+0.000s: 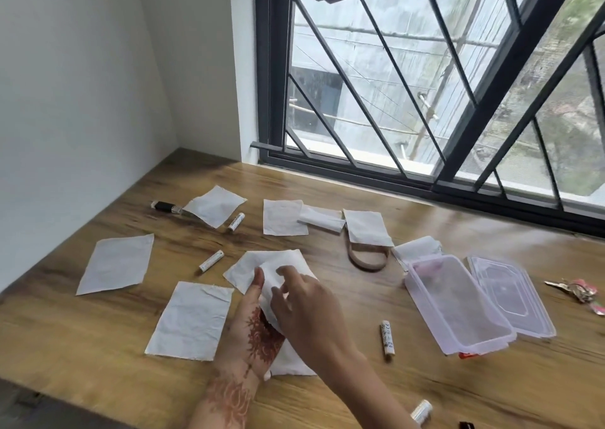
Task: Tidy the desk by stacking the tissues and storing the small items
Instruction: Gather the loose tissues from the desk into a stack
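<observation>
Several white tissues lie flat and scattered on the wooden desk [327, 376], among them one at the left [118, 263], one in front [193, 320] and one at the back [284, 217]. My left hand [252, 330] holds a tissue [270, 281] at the middle, thumb on top, above another tissue [291, 363] lying on the desk. My right hand [304, 307] reaches over it, bent fingers pinching the same tissue. Small white batteries lie loose [211, 260], [236, 221], [387, 335]. A clear plastic box [455, 301] stands open at the right, its lid [510, 294] beside it.
A black lighter-like item [165, 206] lies at the back left. A tan loop band [365, 260] pokes out from under a tissue. Keys [576, 291] lie at the far right. Another battery [421, 410] sits near the front edge. A barred window runs behind the desk.
</observation>
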